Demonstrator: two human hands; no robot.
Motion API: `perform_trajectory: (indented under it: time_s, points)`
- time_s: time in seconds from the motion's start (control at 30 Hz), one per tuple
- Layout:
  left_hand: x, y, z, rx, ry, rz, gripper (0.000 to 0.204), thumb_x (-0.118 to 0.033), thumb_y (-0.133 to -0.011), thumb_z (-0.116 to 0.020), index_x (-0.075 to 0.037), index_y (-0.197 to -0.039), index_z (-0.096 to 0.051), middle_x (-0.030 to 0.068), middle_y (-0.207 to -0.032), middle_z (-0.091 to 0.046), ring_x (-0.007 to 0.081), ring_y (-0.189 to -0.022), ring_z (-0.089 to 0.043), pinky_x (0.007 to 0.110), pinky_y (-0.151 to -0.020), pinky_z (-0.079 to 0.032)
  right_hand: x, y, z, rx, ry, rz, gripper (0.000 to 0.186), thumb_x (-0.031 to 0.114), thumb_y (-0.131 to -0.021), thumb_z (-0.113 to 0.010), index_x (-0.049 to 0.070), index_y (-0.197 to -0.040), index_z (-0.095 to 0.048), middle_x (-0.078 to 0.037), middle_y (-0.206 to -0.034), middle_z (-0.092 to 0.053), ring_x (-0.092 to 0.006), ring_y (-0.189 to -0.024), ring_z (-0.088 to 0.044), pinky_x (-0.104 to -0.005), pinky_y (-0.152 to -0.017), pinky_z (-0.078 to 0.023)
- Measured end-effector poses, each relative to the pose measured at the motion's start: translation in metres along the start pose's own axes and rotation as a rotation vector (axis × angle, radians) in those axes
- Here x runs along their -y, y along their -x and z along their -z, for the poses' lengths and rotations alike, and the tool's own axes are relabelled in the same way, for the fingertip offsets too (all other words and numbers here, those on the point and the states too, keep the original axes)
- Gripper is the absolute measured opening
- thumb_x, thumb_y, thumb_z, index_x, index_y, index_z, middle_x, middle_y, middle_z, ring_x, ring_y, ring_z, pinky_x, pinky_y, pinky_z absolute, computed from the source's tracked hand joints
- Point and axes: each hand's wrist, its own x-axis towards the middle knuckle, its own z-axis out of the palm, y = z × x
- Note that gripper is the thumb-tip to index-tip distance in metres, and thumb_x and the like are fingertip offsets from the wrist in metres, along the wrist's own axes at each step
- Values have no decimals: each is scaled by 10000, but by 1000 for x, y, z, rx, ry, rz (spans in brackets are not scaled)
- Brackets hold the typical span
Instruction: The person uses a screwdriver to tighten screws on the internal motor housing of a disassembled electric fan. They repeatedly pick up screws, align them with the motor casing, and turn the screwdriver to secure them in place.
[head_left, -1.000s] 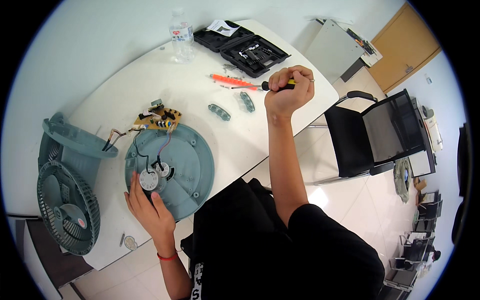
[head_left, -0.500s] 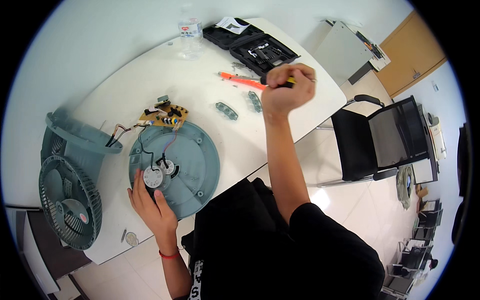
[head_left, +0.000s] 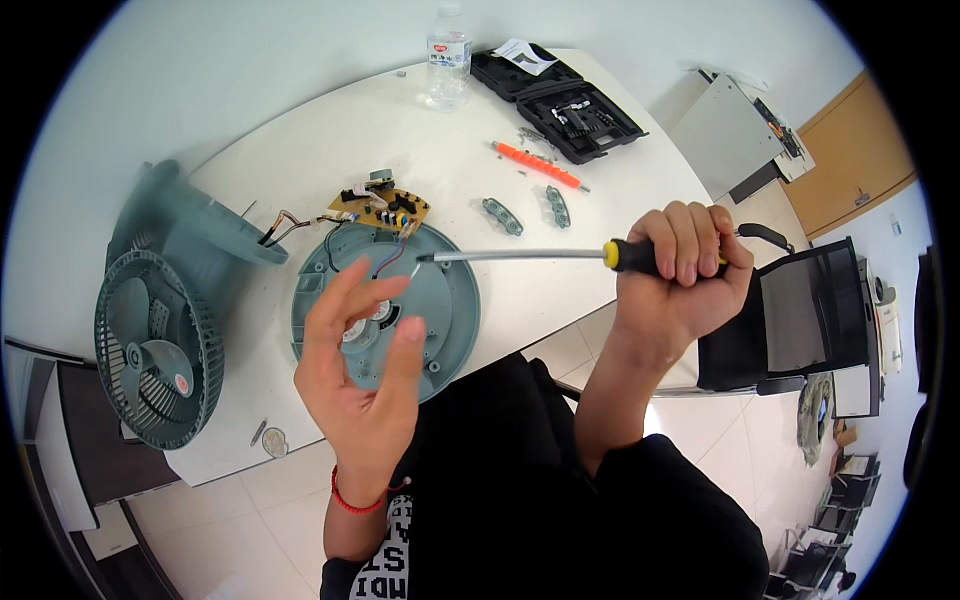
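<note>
My right hand [head_left: 685, 262] grips the black and yellow handle of a screwdriver [head_left: 530, 255], raised level with its shaft pointing left. A small bright sliver [head_left: 415, 270], too small to name, shows beside the dark tip. My left hand [head_left: 358, 370] is lifted with thumb and fingers apart, just below and left of the tip, holding nothing I can see. Behind it lies a round grey-green fan base [head_left: 450, 330], its inside facing up and partly hidden by the hand. Wires join it to a circuit board [head_left: 405, 208] at its far edge.
On the left stand a fan housing [head_left: 185, 220] and a fan head with grille [head_left: 130, 350]. An orange-handled tool [head_left: 540, 165], two small grey-green brackets [head_left: 502, 216], a black tool case [head_left: 575, 115] and a water bottle [head_left: 448, 70] occupy the far table. A chair [head_left: 810, 310] is at right.
My left hand has come up off the fan base, fingers spreading. My right hand has brought the screwdriver nearer, away from the orange tool. The whole view has shifted.
</note>
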Motion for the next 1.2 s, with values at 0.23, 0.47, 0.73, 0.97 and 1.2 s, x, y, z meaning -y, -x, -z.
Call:
perform_trajectory:
  time_s: [0.23,0.47,0.73,0.97,1.2]
  points:
    - [-12,2,-2,-42,-18,-1,353,10,-823,-844,6,-1148,-705,86,-990,-764,164,-919,-709,297,-880,-538,8,18,-7,8,-62,-54,141,137,-934,-488,74,-838,-571,26,-570,-428,-104,-455,-377,-269,-437,-333]
    - [-9,8,-2,-42,75,23,274,62,-837,-821,9,-1085,-716,84,-975,-742,139,-888,-708,273,-855,-536,11,25,-10,37,-89,-81,146,134,-942,-487,69,-844,-573,20,-578,-442,-107,-461,-389,-272,-439,-343]
    - [-5,11,1,28,288,55,315,87,-842,-801,22,-1123,-677,97,-1035,-717,159,-928,-684,285,-885,-518,18,28,-13,72,-86,-62,141,134,-945,-495,62,-854,-575,20,-579,-444,-109,-461,-394,-268,-436,-351]
    - [-1,14,1,-7,408,71,281,133,-857,-759,38,-1108,-676,115,-1016,-711,167,-881,-680,282,-842,-526,26,32,-17,101,-68,-73,138,130,-952,-496,58,-863,-573,23,-587,-457,-106,-465,-413,-267,-433,-364]
    - [1,12,14,42,302,-68,229,166,-832,-745,32,-1017,-731,130,-985,-714,180,-866,-680,280,-779,-534,31,37,-24,148,-22,-48,57,100,-920,-533,70,-872,-539,18,-582,-464,-88,-439,-425,-251,-446,-407]
